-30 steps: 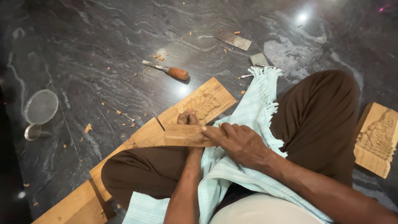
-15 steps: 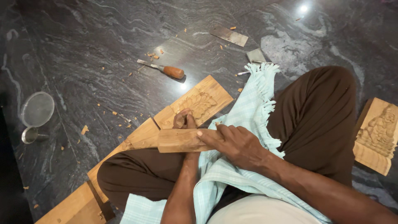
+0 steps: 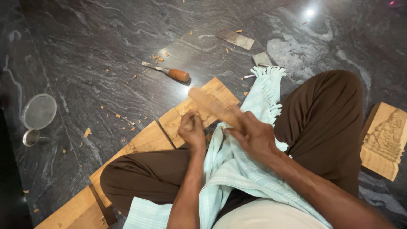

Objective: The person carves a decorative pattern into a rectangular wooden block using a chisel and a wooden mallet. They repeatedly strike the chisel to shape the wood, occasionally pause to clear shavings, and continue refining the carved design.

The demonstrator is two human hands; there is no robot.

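Note:
I sit cross-legged on a dark stone floor. My right hand grips a wooden mallet, blurred and raised up-left over a carved wooden panel. My left hand is closed around a small tool held upright against the panel; the tool itself is mostly hidden by my fingers. The panel rests on a long wooden plank that runs under my left knee. A pale green checked cloth lies across my lap.
A chisel with an orange wooden handle lies on the floor beyond the panel. Two flat metal pieces lie farther back. A round strainer and small metal cup stand at left. A carved relief block stands at right. Wood chips are scattered about.
The mallet lay level across the panel before; now my right hand has swung its head up and away from me. My left hand has stayed on the panel.

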